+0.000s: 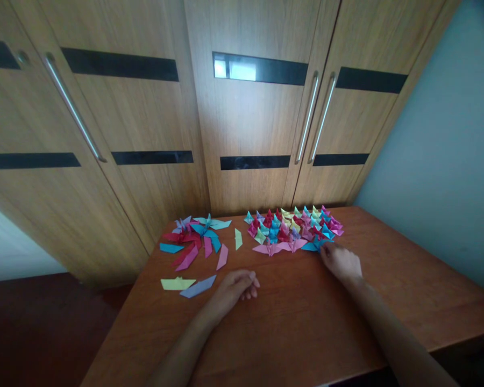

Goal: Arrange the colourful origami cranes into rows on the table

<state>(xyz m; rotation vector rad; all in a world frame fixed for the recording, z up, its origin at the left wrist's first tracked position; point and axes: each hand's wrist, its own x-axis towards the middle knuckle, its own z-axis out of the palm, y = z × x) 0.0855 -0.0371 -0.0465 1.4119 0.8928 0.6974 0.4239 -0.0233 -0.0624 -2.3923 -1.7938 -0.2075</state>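
Origami cranes (296, 226) mix pink, red, blue, mint and yellow; the tabletop (290, 322) is reddish brown, the wood-grained cabinet doors (250, 118) tan with black bands (282, 69), the wall (447, 150) blue-grey.

I face a wood cupboard (250, 123) that fills the top of the frame, its doors crossed by black strips (121, 64) and fitted with long metal handles (307, 118). Bright light (243, 71) mirrors back at me from the strip at upper centre. A blue-grey wall (447, 145) stands at right; dark floor (32, 328) shows lower left. The brown table (290, 328) spans the bottom.
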